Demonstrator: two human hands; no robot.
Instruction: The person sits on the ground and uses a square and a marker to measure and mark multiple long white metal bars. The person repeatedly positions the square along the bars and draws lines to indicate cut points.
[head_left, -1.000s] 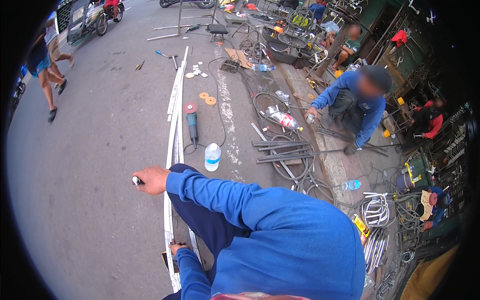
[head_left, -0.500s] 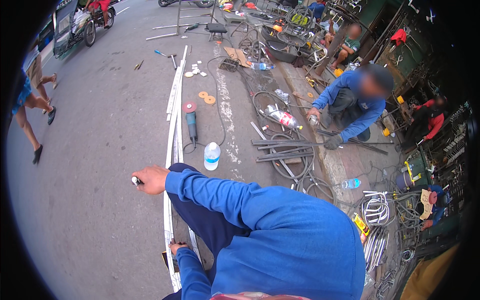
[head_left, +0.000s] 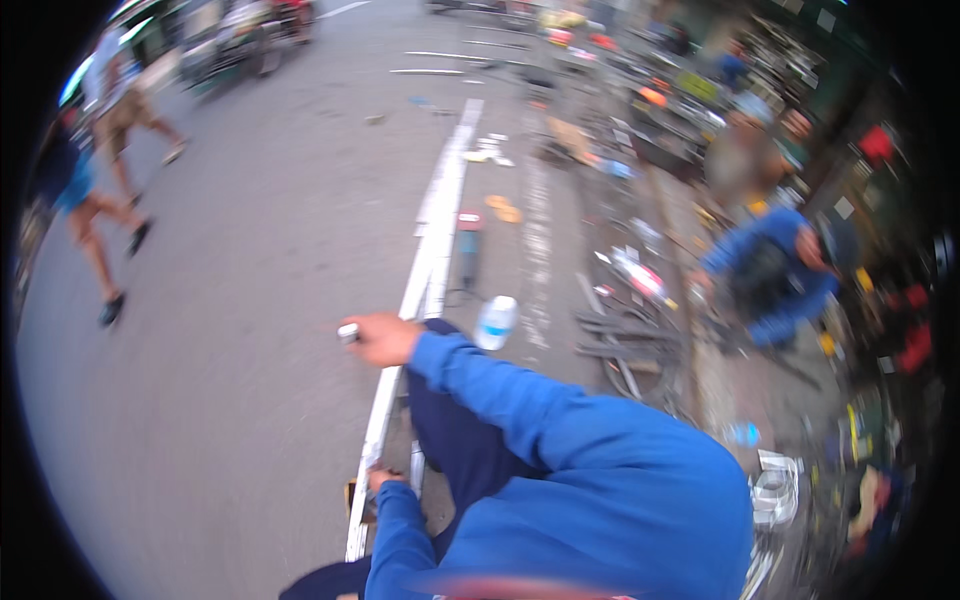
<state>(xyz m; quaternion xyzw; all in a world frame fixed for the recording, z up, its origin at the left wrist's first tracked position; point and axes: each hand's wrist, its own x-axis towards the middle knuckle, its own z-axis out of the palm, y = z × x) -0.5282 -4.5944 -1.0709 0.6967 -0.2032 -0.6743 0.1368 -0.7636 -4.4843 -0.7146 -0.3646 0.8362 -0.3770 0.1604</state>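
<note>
The picture is blurred by motion. My right hand (head_left: pixel 385 340), in a blue sleeve, reaches out to the left over the street, closed on a small white object (head_left: pixel 348 332). It hovers beside long white metal bars (head_left: pixel 432 255) that lie on the asphalt and run away from me. My left hand (head_left: pixel 383 481) rests low on the near end of those bars, next to a small yellow and dark thing (head_left: pixel 356 497). Whether its fingers grip anything is too blurred to tell.
An angle grinder (head_left: pixel 468 248), a plastic water bottle (head_left: pixel 497 322) and orange discs (head_left: pixel 505 208) lie right of the bars. Dark metal pieces (head_left: pixel 622 340) are stacked further right. A person in blue (head_left: pixel 772 275) crouches there. Two people (head_left: pixel 95 225) walk at the far left.
The view has swung and blurred. The walkers at the left have shifted along the street. My two hands stay about where they were on and beside the bars.
</note>
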